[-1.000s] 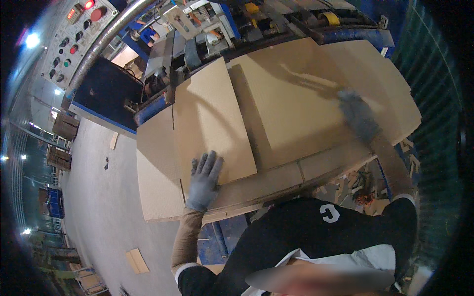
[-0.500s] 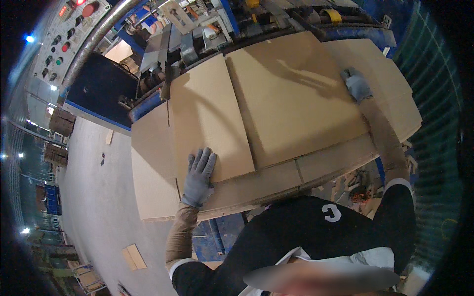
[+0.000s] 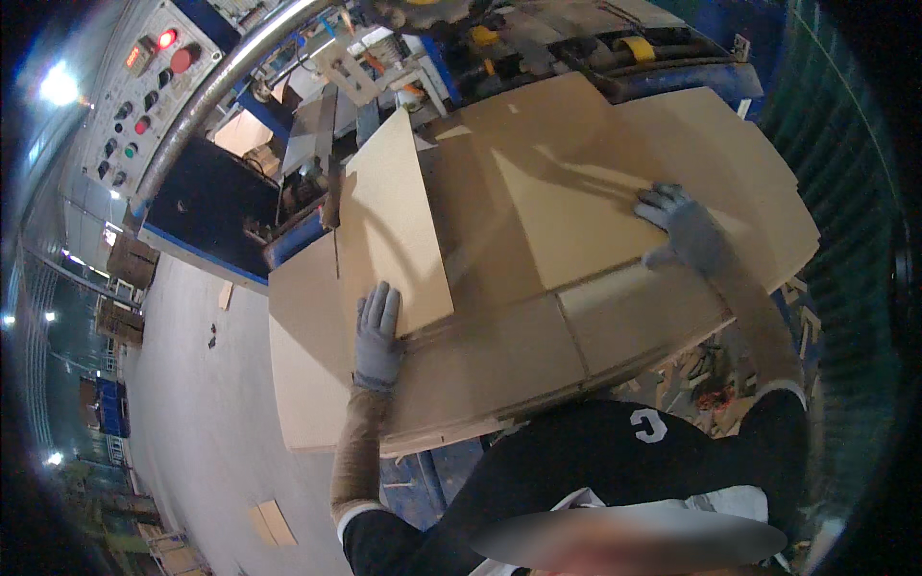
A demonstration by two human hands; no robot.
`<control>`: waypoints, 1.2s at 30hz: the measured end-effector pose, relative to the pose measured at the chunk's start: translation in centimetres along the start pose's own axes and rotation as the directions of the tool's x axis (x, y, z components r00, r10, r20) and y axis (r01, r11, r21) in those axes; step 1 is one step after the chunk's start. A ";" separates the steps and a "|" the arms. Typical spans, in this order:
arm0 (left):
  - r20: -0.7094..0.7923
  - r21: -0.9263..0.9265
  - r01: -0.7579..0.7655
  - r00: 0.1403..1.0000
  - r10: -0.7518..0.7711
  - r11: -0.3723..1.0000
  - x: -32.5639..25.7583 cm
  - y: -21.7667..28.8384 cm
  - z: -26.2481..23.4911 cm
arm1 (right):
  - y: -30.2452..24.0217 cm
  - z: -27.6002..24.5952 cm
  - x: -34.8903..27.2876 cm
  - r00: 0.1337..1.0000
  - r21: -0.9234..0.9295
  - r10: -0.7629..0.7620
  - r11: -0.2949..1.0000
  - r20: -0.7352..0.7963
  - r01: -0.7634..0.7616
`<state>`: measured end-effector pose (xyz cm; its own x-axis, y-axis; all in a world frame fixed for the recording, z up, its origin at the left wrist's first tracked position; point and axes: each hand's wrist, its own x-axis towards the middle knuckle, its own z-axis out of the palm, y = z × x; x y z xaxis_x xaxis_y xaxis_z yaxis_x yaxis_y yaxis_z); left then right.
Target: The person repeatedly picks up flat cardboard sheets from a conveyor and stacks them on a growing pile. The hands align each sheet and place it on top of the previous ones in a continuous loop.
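Note:
Flat brown cardboard blanks lie stacked in front of me. On the left of the stack, a narrow cardboard panel looks raised, and its edge stands out against the shaded board beside it. My left hand, in a grey glove, rests on the near end of that panel with its fingers stretched out. To the right, my gloved right hand lies spread over the near right part of a wide cardboard panel. Neither hand is wrapped round anything.
A blue machine with rollers and belts adjoins the stack's far side. A control panel with knobs and buttons stands at the far left, beside a metal pipe. Cardboard scraps lie below right; green mesh runs along the right.
My right hand has moved left and nearer, from the far right edge onto the wide panel. The narrow left panel now looks narrower and raised, with a wider shaded strip beside it.

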<state>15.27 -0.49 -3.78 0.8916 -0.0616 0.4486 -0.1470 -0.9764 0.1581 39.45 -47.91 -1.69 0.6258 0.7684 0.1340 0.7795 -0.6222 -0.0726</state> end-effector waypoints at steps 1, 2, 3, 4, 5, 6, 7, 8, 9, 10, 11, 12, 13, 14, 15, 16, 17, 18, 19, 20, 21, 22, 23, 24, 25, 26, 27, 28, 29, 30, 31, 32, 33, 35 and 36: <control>-0.020 -0.011 -0.009 1.000 0.009 1.000 1.5 -1.0 0.9 | 0.3 -0.1 1.5 1.000 0.009 0.015 1.000 -0.013 -0.015; -0.052 -0.045 -0.022 0.998 0.019 0.999 2.6 -2.0 1.7 | 0.5 0.0 2.8 0.999 0.008 0.046 0.999 -0.004 -0.046; -0.042 0.060 -0.007 0.999 0.010 0.998 3.8 -2.8 2.6 | 1.0 -0.1 3.9 0.996 0.018 0.016 1.000 -0.091 -0.014; -0.054 0.137 -0.004 0.998 0.011 0.991 5.2 -3.6 3.4 | 1.4 0.0 5.0 0.996 0.004 0.036 0.999 -0.083 -0.036; -0.047 0.218 -0.018 0.998 0.029 0.976 6.2 -4.1 4.1 | 1.7 0.2 5.7 0.993 -0.001 0.044 0.999 -0.111 -0.044; -0.048 0.249 0.026 0.999 -0.015 0.968 7.1 -4.5 4.4 | 1.9 0.6 6.8 0.992 -0.003 0.099 0.995 -0.077 -0.100; -0.020 0.328 0.047 0.999 -0.043 0.943 8.3 -4.8 4.6 | 1.9 1.1 7.5 0.994 -0.206 0.106 0.973 0.020 -0.099; -0.087 0.285 0.133 0.990 -0.112 0.949 9.4 -4.8 4.6 | 1.5 1.8 8.2 0.992 -0.378 0.068 0.925 0.103 -0.024; -0.156 0.326 0.155 0.982 -0.108 0.933 10.6 -4.8 4.7 | 1.3 2.3 9.0 0.993 -0.405 0.053 0.914 0.106 -0.006; -0.158 0.421 0.263 0.964 -0.215 0.868 11.2 -4.4 4.6 | 0.4 3.1 10.2 0.972 -0.071 0.194 0.976 -0.135 -0.205; -0.124 0.389 0.395 0.918 -0.378 0.832 11.8 -4.2 4.2 | 0.1 3.4 10.4 0.872 0.360 0.225 0.931 -0.435 -0.060; -0.137 0.420 0.390 0.920 -0.368 0.819 11.5 -3.8 3.5 | -0.5 3.7 10.5 0.876 -0.153 0.399 0.881 -0.271 -0.448; -0.190 0.542 0.420 0.905 -0.381 0.728 10.7 -3.4 3.0 | -0.3 3.7 9.1 0.834 -0.105 0.433 0.864 -0.341 -0.492; -0.262 0.329 0.387 0.914 -0.311 0.861 9.1 -3.2 2.0 | 0.1 3.3 7.2 0.808 -0.036 0.490 0.848 -0.327 -0.529; -0.348 0.122 0.234 0.920 -0.179 0.964 7.1 -3.4 0.6 | 0.4 3.0 5.5 0.774 0.043 0.503 0.847 -0.383 -0.529; -0.414 0.091 0.290 0.881 -0.228 0.953 4.3 -3.4 -0.8 | 2.0 2.0 2.3 0.661 0.243 0.726 0.687 -0.191 -0.685; -0.439 0.042 0.392 0.834 -0.336 0.919 0.4 -3.8 -2.2 | 2.6 1.9 -1.9 0.508 0.352 0.813 0.582 -0.284 -0.733; -0.470 -0.029 0.649 0.663 -0.583 0.761 -3.3 -4.3 -3.5 | 3.2 1.6 -5.9 0.355 0.368 0.797 0.557 -0.489 -0.744; -0.469 -0.071 0.854 0.427 -0.773 0.515 -7.1 -4.8 -4.7 | 3.1 1.8 -9.4 0.095 0.334 0.605 0.555 -0.790 -0.762; -0.446 -0.090 0.969 0.166 -0.880 0.228 -10.3 -5.3 -5.4 | 3.6 1.5 -12.2 0.108 0.379 0.697 0.505 -0.709 -0.776; -0.442 -0.087 0.995 0.010 -0.897 0.054 -12.9 -5.6 -5.5 | 4.0 1.8 -13.7 0.053 0.468 0.865 0.320 -0.499 -0.824; -0.496 -0.091 0.994 -0.092 -0.863 -0.054 -14.7 -5.8 -5.2 | 4.3 2.4 -14.5 0.135 0.398 0.880 0.337 -0.455 -0.853; -0.524 -0.110 0.994 -0.051 -0.850 0.008 -16.2 -5.5 -5.1 | 5.1 2.7 -15.3 0.175 0.333 0.914 0.305 -0.367 -0.892; -0.663 -0.100 0.991 -0.002 -0.748 0.086 -16.6 -5.4 -4.3 | 6.0 3.2 -15.4 0.244 0.257 0.904 0.344 -0.352 -0.903; -0.785 -0.067 0.986 0.042 -0.618 0.151 -16.9 -5.1 -4.0 | 6.8 4.1 -15.0 0.143 0.448 0.908 0.325 -0.395 -0.833; -0.827 -0.055 0.992 0.019 -0.562 0.115 -16.8 -4.6 -3.7 | 7.9 4.7 -14.6 0.043 0.597 0.877 0.361 -0.479 -0.716; -0.867 -0.051 0.996 -0.006 -0.499 0.076 -16.3 -4.4 -3.7 | 9.2 5.3 -14.4 -0.091 0.719 0.840 0.395 -0.535 -0.572; -0.886 -0.096 0.993 -0.053 -0.460 0.070 -16.0 -4.1 -4.1 | 10.4 5.8 -14.4 -0.143 0.725 0.815 0.401 -0.561 -0.561; -0.837 -0.269 0.957 -0.179 -0.517 0.106 -15.8 -3.8 -4.5 | 11.3 5.8 -14.7 -0.184 0.777 0.806 0.438 -0.562 -0.453; -0.746 -0.474 0.859 -0.274 -0.606 0.195 -15.7 -3.7 -5.2 | 12.2 5.5 -15.0 -0.234 0.848 0.827 0.440 -0.510 -0.294; -0.636 -0.662 0.709 -0.363 -0.681 0.241 -15.8 -3.6 -5.9 | 12.8 4.8 -15.2 -0.229 0.909 0.880 0.405 -0.416 -0.095; -0.555 -0.790 0.510 -0.361 -0.750 0.339 -16.1 -3.6 -6.8 | 13.0 3.8 -15.5 -0.063 0.769 0.804 0.538 -0.591 -0.345; -0.526 -0.819 0.481 -0.411 -0.745 0.313 -16.5 -3.6 -7.6 | 13.0 2.1 -15.9 0.149 0.411 0.692 0.573 -0.707 -0.709; -0.527 -0.831 0.449 -0.441 -0.727 0.329 -17.3 -3.6 -8.7 | 12.3 -1.9 -15.3 0.169 0.458 0.626 0.703 -0.761 -0.545; -0.480 -0.871 0.350 -0.454 -0.750 0.346 -17.6 -3.5 -9.0 | 11.9 -4.2 -14.2 0.005 0.776 0.790 0.600 -0.613 0.192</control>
<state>-3.77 5.91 -4.27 -0.5006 0.8598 0.1003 -0.1116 -0.1790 0.9775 39.75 -66.88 -0.32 0.6024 -0.5797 0.5487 0.6094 -0.1101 -0.7852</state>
